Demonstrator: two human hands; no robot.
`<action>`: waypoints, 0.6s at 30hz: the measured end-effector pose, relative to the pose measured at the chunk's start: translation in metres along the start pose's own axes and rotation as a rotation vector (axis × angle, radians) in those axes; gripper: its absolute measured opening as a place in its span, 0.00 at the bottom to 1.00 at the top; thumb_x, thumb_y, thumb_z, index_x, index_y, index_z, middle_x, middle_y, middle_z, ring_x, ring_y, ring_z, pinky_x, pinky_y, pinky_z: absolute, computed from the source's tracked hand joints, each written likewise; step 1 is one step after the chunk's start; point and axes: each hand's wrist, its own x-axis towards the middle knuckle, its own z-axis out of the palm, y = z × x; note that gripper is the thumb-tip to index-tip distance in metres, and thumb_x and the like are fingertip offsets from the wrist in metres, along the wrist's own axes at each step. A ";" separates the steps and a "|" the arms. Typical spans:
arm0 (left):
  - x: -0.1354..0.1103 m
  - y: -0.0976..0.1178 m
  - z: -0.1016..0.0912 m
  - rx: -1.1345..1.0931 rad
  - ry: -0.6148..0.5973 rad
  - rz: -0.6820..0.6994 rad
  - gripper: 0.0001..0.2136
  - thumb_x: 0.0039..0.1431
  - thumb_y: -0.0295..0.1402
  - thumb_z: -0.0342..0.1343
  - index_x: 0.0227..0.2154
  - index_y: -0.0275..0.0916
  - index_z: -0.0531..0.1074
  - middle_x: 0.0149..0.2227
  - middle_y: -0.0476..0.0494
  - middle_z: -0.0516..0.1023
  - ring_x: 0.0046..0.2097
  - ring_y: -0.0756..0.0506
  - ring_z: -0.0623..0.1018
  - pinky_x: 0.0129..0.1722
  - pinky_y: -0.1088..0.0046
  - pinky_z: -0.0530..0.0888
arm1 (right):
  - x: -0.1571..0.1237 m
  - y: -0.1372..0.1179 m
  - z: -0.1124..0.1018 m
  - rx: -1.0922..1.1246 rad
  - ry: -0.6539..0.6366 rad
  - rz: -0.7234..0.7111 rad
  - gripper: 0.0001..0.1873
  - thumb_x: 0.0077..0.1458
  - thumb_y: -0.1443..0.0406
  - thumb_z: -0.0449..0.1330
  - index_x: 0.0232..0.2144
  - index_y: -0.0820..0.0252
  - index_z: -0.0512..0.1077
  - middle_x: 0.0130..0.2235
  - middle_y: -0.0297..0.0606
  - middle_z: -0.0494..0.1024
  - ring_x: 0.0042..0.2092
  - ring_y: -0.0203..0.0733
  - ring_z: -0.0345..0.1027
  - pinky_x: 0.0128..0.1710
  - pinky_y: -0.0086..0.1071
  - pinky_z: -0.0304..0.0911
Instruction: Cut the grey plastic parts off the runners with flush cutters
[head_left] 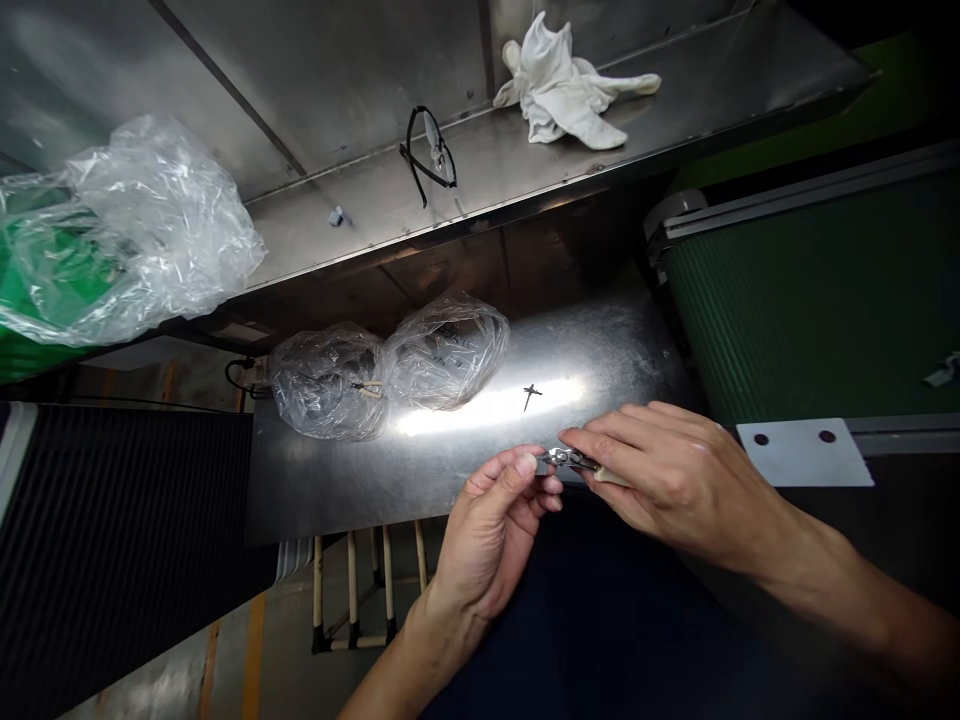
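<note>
My right hand (667, 480) is wrapped round a pair of nippers (574, 458) with metal jaws and cream handles. The jaws point left, toward my left fingertips. My left hand (499, 535) pinches a tiny piece between thumb and forefinger, right at the jaws; the fingers hide most of it, so its kind cannot be made out. Beyond both hands, a small dark cross-shaped piece (531, 396) lies on the metal bench (337, 490).
Two clear plastic bags (446, 350) (326, 380) with dark bits inside stand on the bench. On the shelf above lie glasses (427, 155), white gloves (566, 85) and a small grey piece (337, 216). A bag-lined green bin (45, 280) is at left, a green conveyor (817, 290) at right.
</note>
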 end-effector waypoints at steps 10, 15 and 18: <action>0.000 0.001 0.001 0.015 -0.001 0.008 0.06 0.55 0.31 0.67 0.34 0.33 0.81 0.30 0.44 0.79 0.33 0.50 0.77 0.34 0.76 0.74 | 0.000 -0.001 -0.001 -0.018 0.001 -0.008 0.14 0.60 0.71 0.60 0.48 0.62 0.73 0.39 0.36 0.78 0.37 0.41 0.71 0.36 0.38 0.58; -0.001 0.000 0.001 0.021 -0.007 0.011 0.06 0.55 0.30 0.67 0.34 0.33 0.81 0.30 0.44 0.78 0.33 0.50 0.77 0.35 0.76 0.74 | -0.001 -0.001 -0.001 0.009 -0.003 -0.004 0.13 0.60 0.70 0.59 0.48 0.62 0.73 0.38 0.37 0.79 0.37 0.42 0.72 0.36 0.37 0.59; -0.001 0.001 0.001 0.023 -0.009 0.011 0.06 0.55 0.30 0.67 0.34 0.33 0.81 0.30 0.44 0.78 0.33 0.50 0.77 0.35 0.76 0.74 | -0.002 0.000 0.000 0.018 -0.010 0.002 0.13 0.60 0.70 0.59 0.48 0.62 0.73 0.38 0.37 0.79 0.37 0.42 0.72 0.37 0.37 0.60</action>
